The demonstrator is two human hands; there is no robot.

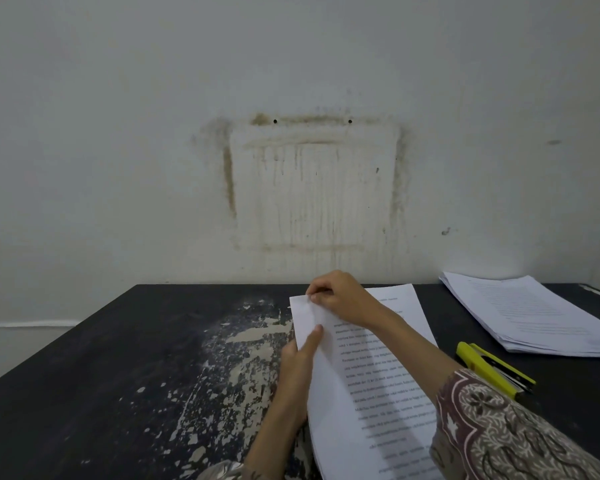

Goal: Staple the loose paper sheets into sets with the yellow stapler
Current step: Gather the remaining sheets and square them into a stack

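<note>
Head view: we look down over a dark, paint-worn tabletop (118, 375) set against a stained pale wall.
Paper set in hand: we have a set of printed sheets (371, 375) lying in front of us, its long axis running away from us and leaning slightly left, its top left corner far from us.
Right hand: our right hand (340, 299) reaches across the sheets and pinches that top left corner between thumb and fingertips.
Left hand: our left hand (298, 358) grips the left edge of the same sheets a little nearer to us, thumb laid on top.
Yellow stapler: the yellow stapler (492, 370) lies on the tabletop just right of the sheets, beside our right forearm. Its long axis runs diagonally, from far-left to near-right. Neither hand touches it.
Loose stack: a second pile of paper (534, 317) rests further right and further back, beyond the stapler.
Key relation: the stapler is to the right of the pinched corner and nearer to us, on the right arm's side. We judge the right hand the nearer one to fetch it, while the left keeps the corner squared.
</note>
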